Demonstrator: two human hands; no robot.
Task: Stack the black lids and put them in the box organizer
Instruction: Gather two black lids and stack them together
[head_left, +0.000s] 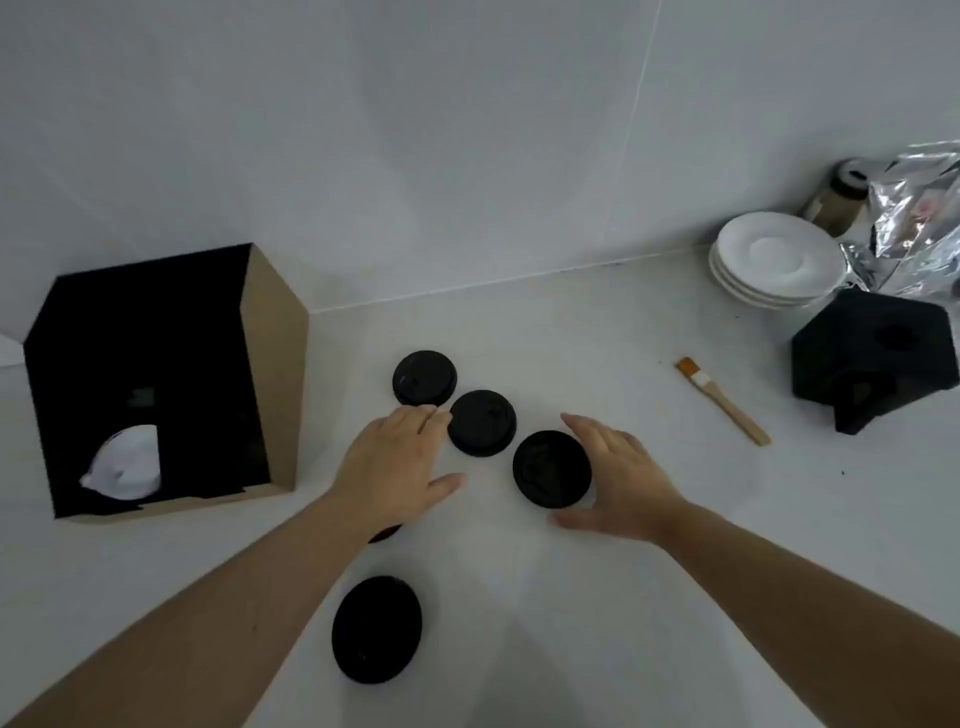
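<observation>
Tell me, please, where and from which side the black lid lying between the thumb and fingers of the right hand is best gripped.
Probably at its rim, from above. The black lid lies flat on the counter, so only its round edge offers a hold. The right hand is already open around it, thumb near, fingers far, so pinching across opposite edges suits. The neighbouring lid crowds its far left side.

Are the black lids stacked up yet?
Not yet. The four fully visible black lids lie singly on the counter, outside the box organizer.

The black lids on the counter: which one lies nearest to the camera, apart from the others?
The black lid at the bottom of the view, between the two forearms. The other fully visible lids sit further back in a diagonal row near the left hand and right hand.
</observation>
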